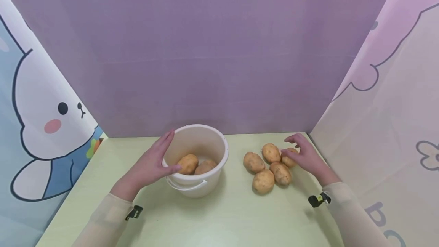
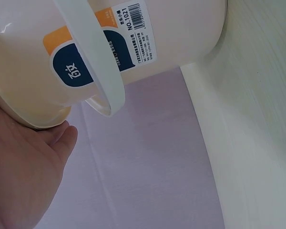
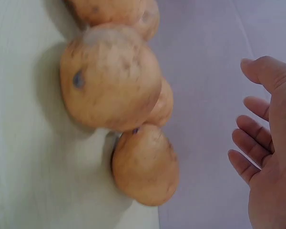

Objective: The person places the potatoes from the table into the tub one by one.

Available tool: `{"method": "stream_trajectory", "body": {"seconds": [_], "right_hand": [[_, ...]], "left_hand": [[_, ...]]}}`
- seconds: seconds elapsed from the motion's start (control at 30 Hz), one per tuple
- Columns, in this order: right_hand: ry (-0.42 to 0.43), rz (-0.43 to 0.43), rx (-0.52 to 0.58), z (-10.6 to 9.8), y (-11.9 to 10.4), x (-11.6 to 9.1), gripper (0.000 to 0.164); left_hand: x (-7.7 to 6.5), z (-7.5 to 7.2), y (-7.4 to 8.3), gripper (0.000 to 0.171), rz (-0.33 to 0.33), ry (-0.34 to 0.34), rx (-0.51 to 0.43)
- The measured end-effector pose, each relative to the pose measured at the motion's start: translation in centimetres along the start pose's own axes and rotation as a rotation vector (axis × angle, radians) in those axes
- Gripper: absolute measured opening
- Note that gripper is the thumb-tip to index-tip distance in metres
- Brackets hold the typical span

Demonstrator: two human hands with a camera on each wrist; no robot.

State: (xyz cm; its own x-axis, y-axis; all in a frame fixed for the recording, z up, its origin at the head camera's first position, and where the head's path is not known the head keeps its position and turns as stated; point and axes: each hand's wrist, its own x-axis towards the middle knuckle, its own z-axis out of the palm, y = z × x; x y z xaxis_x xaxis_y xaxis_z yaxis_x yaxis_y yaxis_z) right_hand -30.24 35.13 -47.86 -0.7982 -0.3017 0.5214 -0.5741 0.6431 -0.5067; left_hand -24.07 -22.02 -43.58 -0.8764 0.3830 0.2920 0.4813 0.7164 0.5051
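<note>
A white bucket [image 1: 209, 184] with a hinged handle [image 1: 186, 186] stands on the table, and two potatoes [image 1: 188, 164] lie inside it. My left hand [image 1: 151, 163] rests against the bucket's left rim, thumb and fingers spread apart. In the left wrist view, that hand [image 2: 24, 167] lies along the rim. To the right of the bucket sits a cluster of several potatoes [image 1: 263, 182]. Over the rightmost potato [image 1: 290, 157] hovers my right hand [image 1: 305, 157], fingers slightly bent and apart. The right wrist view has this hand [image 3: 276, 138] holding nothing, beside the potatoes [image 3: 145, 164].
The pale green table [image 1: 219, 220] ends at a purple backdrop [image 1: 219, 56]. A panel with a cartoon rabbit [image 1: 51, 98] stands on the left, and a panel with a flower [image 1: 428, 155] closes the right side. The bucket bears a label [image 2: 128, 38].
</note>
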Motion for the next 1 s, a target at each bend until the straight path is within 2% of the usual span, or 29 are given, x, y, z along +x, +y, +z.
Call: {"method": "stream_trajectory", "body": {"seconds": [0.27, 0.63, 1.0], "right_hand": [[0.007, 0.015, -0.022, 0.0, 1.5, -0.9, 0.035], [-0.08, 0.168, -0.011, 0.1, 3.3, -1.5, 0.041], [-0.118, 0.21, 0.015, 1.0, 5.3, -2.1, 0.061]], "left_hand": [[0.0, 0.1, -0.1, 0.12, -0.004, -0.005, 0.002], [-0.1, 0.0, 0.0, 0.12, -0.012, -0.005, -0.001], [-0.1, -0.1, 0.2, 0.12, -0.019, -0.008, -0.005]]}}
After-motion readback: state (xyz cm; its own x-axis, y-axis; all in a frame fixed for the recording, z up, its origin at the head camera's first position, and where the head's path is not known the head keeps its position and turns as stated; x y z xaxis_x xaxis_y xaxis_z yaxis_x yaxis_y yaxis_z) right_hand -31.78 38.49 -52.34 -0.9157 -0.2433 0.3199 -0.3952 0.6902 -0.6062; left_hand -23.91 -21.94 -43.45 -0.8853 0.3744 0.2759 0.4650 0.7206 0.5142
